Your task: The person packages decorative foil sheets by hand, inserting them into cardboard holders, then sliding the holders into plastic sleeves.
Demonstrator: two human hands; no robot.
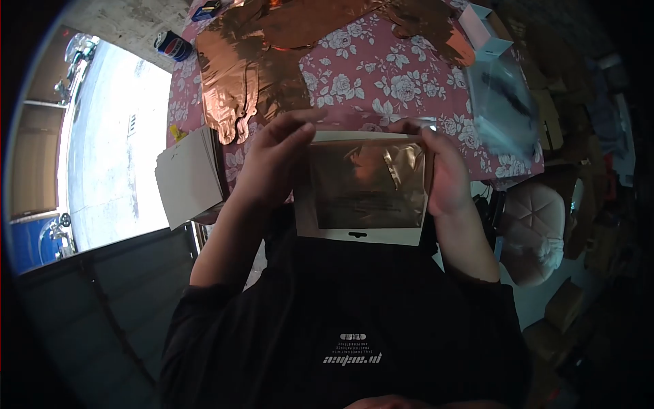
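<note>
A white card [395, 235] with a hang hole at its near edge is held up in front of my chest. Over its face lies a shiny, flat gold foil packet [368, 198], with faint print on its lower part. My right hand [448, 167] grips the card's right side, thumb near the top corner and fingers bent over the far edge. On the other side, my left hand [272, 157] closes at the card's left edge, its thumb and forefinger by the top left corner. The lower fingers of both hands are partly hidden.
Crinkled copper-coloured foil [231, 68] spreads across the flowered tablecloth [402, 85]. White cards [187, 177] are stacked at the left edge. A blue can [172, 46] stands far left; a white box [485, 33] and clear plastic bags [501, 102] lie right. A padded stool [535, 221] stands right.
</note>
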